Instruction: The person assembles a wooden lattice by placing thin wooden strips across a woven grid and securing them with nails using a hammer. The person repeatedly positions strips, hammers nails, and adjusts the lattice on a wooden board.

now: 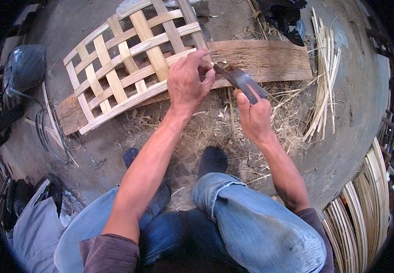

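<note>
A woven panel of flat pale bamboo strips (153, 59) lies tilted over a rough wooden board (260, 59). At the panel's right end, my left hand (188, 82) has thumb and forefinger pinched together by the corner where strips cross. What sits between those fingertips is too small to make out. My right hand (256, 118) is closed round a claw hammer (240, 81), its dark metal head reaching to the same corner, right beside the left fingertips. Most of the hammer's handle is hidden beneath the head and my hand.
Thin loose strips (324, 86) lie in a bundle on the floor at right. Shavings (215, 120) litter the ground before my feet. A dark plastic-wrapped bundle (26, 68) stands at left. Longer split strips (360, 209) are stacked at lower right, and grey cloth (37, 232) lies at lower left.
</note>
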Tool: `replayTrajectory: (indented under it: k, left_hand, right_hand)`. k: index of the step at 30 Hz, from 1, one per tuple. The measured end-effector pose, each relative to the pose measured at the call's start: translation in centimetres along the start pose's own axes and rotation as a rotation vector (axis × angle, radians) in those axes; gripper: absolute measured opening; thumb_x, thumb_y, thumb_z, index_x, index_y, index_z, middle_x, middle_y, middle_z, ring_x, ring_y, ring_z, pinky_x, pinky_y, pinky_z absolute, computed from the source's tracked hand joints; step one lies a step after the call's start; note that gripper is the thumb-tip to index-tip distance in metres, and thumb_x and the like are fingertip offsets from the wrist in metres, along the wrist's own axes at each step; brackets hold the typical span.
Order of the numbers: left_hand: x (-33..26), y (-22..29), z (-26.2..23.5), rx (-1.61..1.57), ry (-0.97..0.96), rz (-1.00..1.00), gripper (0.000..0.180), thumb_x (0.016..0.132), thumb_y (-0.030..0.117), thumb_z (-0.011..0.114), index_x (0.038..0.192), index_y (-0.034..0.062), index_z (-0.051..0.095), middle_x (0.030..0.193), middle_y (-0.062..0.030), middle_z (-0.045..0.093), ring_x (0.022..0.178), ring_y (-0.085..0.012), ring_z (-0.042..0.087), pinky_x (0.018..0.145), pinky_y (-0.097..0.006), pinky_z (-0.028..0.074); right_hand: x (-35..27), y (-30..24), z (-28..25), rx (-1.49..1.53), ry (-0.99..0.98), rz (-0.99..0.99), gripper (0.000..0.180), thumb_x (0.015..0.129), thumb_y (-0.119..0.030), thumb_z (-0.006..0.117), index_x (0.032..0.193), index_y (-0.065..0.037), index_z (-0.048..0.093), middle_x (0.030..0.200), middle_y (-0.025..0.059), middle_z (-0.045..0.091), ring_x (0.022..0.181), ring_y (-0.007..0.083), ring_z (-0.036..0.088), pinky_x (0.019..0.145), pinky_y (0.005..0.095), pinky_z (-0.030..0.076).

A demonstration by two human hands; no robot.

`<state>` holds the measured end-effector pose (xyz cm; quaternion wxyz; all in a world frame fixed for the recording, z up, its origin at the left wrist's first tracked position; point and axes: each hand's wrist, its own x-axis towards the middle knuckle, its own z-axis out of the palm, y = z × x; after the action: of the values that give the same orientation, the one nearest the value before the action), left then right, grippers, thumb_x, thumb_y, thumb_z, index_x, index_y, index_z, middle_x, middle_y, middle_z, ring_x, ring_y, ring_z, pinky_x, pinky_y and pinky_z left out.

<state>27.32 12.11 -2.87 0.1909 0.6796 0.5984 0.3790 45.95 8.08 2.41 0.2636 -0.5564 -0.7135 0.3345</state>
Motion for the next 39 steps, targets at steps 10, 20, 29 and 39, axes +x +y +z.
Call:
replayTrajectory:
  k: [10,20,29,39]
  left_hand:
    - [0.0,0.1,0.0,-0.113,0.037,-0.052,0.061,0.072,0.006,0.079,0.128,0.0117,0.055,0.087,-0.0030,0.073,0.087,-0.0258,0.070,0.082,-0.039,0.053]
    - [-0.1,0.0,0.1,-0.050,0.023,-0.041,0.055,0.073,0.009,0.078,0.124,0.0117,0.056,0.084,-0.0028,0.072,0.084,-0.0248,0.069,0.080,-0.038,0.053]
    - [-0.2,0.0,0.1,-0.046,0.001,-0.062,0.055,0.074,0.009,0.078,0.124,0.0116,0.055,0.087,-0.0017,0.074,0.090,-0.0245,0.070,0.082,-0.037,0.053]
    - [0.3,0.5,-2.0,-0.022,-0.047,-0.027,0.056,0.075,0.014,0.081,0.126,0.0117,0.059,0.097,-0.0055,0.073,0.094,-0.0258,0.068,0.083,-0.037,0.054]
  right_hand:
    - [0.2,0.5,0.2,0.035,-0.029,0.066,0.028,0.103,-0.025,0.053,0.115,-0.001,0.061,0.085,0.0194,0.062,0.072,0.0392,0.065,0.061,0.0434,0.050]
    - [0.8,-0.6,-0.4,0.016,-0.028,0.064,0.028,0.104,-0.027,0.051,0.115,-0.004,0.061,0.087,0.0189,0.062,0.076,0.0406,0.065,0.064,0.0441,0.051]
    - [0.6,-1.2,-0.6,-0.047,-0.040,0.057,0.021,0.099,-0.015,0.052,0.114,-0.004,0.061,0.093,0.0202,0.063,0.080,0.0424,0.065,0.068,0.0469,0.052]
    - [-7.8,2.5,-1.3,-0.102,0.110,0.156,0.019,0.094,-0.017,0.064,0.108,-0.003,0.062,0.094,0.0169,0.064,0.077,0.0378,0.065,0.066,0.0426,0.052]
